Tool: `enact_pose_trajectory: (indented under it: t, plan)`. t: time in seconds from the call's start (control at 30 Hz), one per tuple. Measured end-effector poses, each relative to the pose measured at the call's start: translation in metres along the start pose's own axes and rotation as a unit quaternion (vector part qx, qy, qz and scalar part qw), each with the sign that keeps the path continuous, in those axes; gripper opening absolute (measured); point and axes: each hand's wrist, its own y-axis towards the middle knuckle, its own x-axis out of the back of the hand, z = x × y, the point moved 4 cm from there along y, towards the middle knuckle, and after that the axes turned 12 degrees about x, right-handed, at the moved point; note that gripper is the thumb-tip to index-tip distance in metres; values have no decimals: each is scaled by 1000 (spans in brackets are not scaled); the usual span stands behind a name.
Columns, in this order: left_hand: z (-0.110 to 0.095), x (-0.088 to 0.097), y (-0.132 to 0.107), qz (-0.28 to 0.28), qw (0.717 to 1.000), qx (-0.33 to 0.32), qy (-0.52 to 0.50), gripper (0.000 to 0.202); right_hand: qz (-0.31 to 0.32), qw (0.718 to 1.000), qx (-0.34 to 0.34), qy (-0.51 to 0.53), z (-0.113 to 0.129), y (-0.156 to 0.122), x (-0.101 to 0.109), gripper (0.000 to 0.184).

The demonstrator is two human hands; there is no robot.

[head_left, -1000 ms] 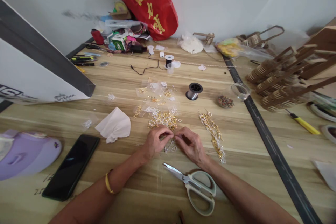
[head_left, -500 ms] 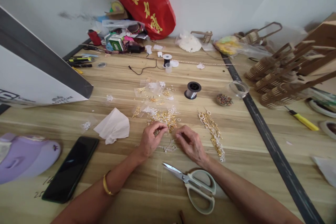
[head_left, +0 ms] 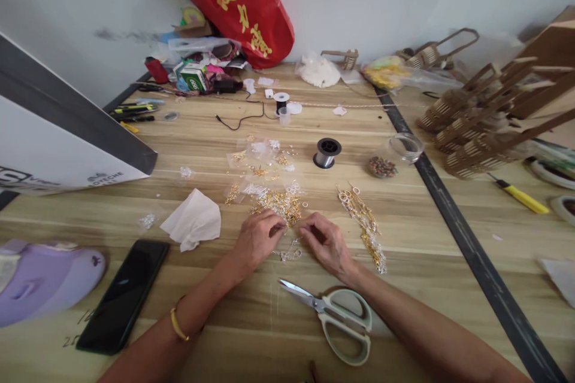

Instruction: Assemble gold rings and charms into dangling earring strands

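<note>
My left hand rests on the wooden table with its fingers curled in a pinch at the near edge of a pile of small gold findings. My right hand lies close beside it, fingers also pinched, the two sets of fingertips almost touching. What they pinch is too small to make out. A short silver chain piece lies on the table between and just below both hands. White-handled scissors lie partly open near my right forearm. A row of gold chain pieces runs to the right of my right hand.
A crumpled white tissue and a black phone lie to the left, with a purple cap beyond. A spool of clear thread, a bead pile and a glass jar sit farther back. Wooden baskets crowd the right.
Both hands have dropped slightly toward the table and the gold pile; the left fingertips now reach its edge. The camera view has tilted a little.
</note>
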Motion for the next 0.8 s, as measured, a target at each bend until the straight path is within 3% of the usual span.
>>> enact_pose_trajectory:
  t: [0.17, 0.37, 0.6, 0.8]
  plan:
    - [-1, -4, -2, 7, 996, -44, 78, 6, 2, 1000, -8, -1, -1, 0, 0, 10]
    - [4, -5, -1, -23, 994, -40, 102, 16, -3, 1000, -6, 1, -1, 0, -1, 10]
    - [14, 0, 4, -75, 997, -8, 20, 12, -7, 1000, 0, 2, -2, -1, -1, 11]
    - [8, 1, 5, -16, 1000, -2, -13, 9, -4, 1000, -7, -6, -3, -2, -1, 11]
